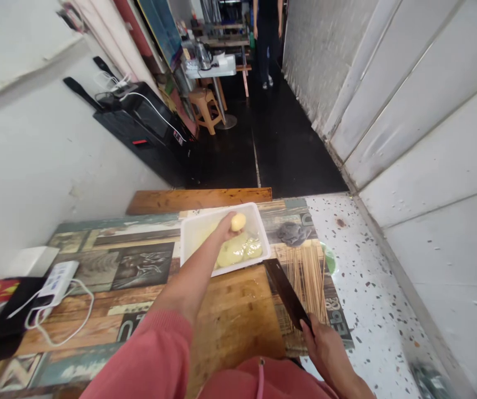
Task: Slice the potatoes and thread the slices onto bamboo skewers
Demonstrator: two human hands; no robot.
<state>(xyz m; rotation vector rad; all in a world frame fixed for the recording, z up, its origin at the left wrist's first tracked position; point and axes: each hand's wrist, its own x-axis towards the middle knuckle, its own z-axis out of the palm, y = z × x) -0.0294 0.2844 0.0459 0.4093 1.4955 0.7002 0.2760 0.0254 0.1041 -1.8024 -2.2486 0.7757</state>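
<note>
My left hand (pixel 227 226) is closed on a peeled potato (pixel 238 222), holding it over a white plastic tub (pixel 186 239). Several more pale yellow potatoes (pixel 238 252) lie in liquid inside that tub. In my right hand (pixel 325 344) is the handle of a cleaver (pixel 285 289), its dark blade angled up and left toward the tub's corner. A wooden cutting board (pixel 234 316) lies directly in front of me, just below the tub.
Thin wooden skewers (pixel 311 282) and a grey cloth (pixel 293 234) lie at the table's right side. A white power strip (pixel 59 280) with cables is on the left. Beyond the wooden plank (pixel 205 199), a person (pixel 267 39) stands on the dark floor.
</note>
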